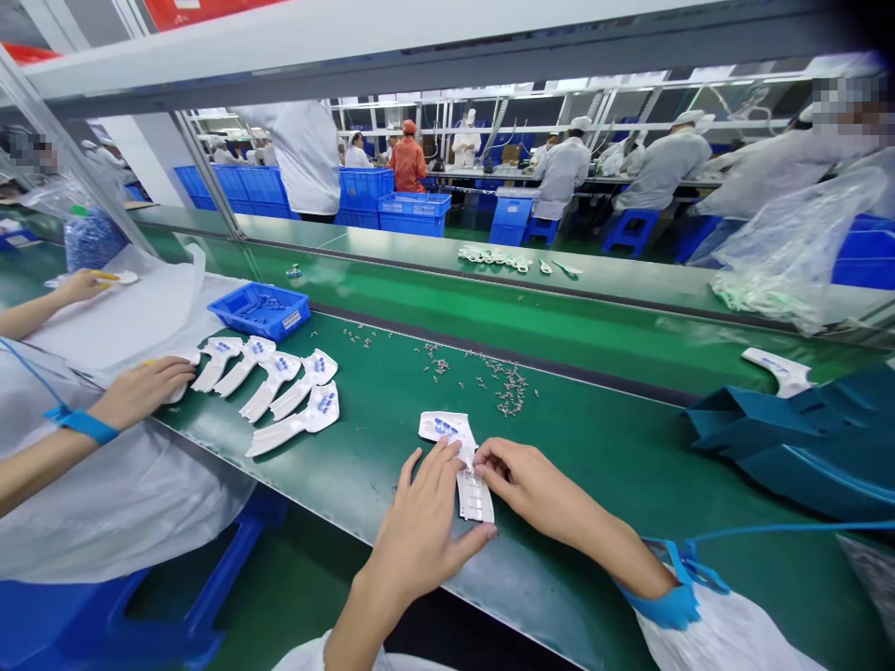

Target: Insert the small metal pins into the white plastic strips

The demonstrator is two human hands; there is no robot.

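A white curved plastic shell half (475, 496) with blue pieces set in its wide end lies on the green bench in front of me. My left hand (423, 517) holds it from the left, the fingertips on its upper part and the thumb by its lower end. My right hand (535, 480) is closed in a pinch over the shell's middle, at its right edge. Whatever is between those fingertips is too small or hidden to name. Small metal parts (513, 387) lie scattered just beyond the hands.
To the left, several similar white shells (300, 421) lie beside a blue tray (290, 321) of blue pieces. A co-worker's hand (144, 391) rests on another shell there. A teal bin (804, 447) and one shell (779, 371) are at right. A green channel (433, 303) runs behind.
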